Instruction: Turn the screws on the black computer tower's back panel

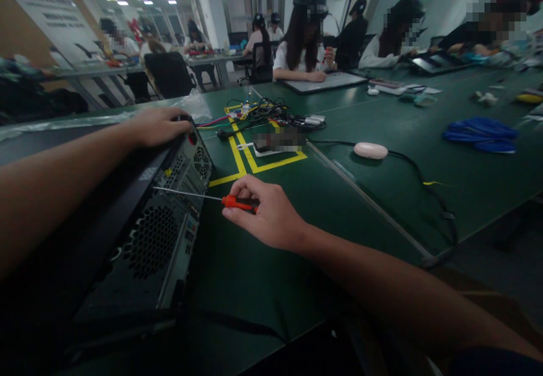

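A black computer case (127, 195) lies on its side at the left, its metal rear panel with round vent grilles facing right. Across its top far edge rests my left hand (159, 127), fingers stretched flat over the corner by the power supply end. My right hand (267, 212) is closed around the orange and black handle of a screwdriver (190, 194). The long thin shaft points left, and its tip is at the upper edge of the rear panel. Whether the tip sits in a screw is too small to tell.
Beyond the case lies a tangle of cables (271, 113) by yellow tape lines (278, 164) on the green table (339, 212). A pale pink oval object (370, 150), a black cord (418, 169) and a blue bundle (479, 134) lie rightward. Several people sit across the table.
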Demonstrator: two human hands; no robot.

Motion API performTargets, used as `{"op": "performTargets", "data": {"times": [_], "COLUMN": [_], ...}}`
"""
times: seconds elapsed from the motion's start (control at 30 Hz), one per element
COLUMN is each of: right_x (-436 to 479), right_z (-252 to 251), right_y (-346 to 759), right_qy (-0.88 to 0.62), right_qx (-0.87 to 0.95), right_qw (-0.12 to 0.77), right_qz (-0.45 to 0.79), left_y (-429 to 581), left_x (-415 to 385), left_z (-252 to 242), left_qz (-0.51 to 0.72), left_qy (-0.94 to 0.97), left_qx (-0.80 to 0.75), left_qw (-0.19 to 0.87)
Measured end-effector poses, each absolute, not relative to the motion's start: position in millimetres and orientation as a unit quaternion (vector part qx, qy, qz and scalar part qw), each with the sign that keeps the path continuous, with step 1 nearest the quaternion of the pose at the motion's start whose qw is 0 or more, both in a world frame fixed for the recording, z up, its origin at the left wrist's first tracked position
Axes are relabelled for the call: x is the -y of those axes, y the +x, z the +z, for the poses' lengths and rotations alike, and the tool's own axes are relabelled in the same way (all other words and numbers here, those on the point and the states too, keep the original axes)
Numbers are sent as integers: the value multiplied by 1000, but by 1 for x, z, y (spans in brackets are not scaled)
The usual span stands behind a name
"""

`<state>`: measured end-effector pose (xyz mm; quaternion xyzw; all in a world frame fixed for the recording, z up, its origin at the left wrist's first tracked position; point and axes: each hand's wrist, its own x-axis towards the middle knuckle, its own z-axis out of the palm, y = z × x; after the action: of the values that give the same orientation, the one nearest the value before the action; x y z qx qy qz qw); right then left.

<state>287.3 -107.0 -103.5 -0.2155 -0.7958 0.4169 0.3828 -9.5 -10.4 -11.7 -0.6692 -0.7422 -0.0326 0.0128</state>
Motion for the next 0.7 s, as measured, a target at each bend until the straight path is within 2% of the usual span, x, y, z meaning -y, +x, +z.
{"op": "performTargets", "data": {"times": [0.7], "right_x": [107], "right_z": [-99], "right_y": [289], "right_qy": [-239], "right_qx": [805], "right_qw": [376], "right_qz": [391], "left_y": [-18], "left_x": [5], "left_z": [-16], "left_qz": [-41], "left_qy": [-689], "left_qx": [724], "left_qw": [15]}}
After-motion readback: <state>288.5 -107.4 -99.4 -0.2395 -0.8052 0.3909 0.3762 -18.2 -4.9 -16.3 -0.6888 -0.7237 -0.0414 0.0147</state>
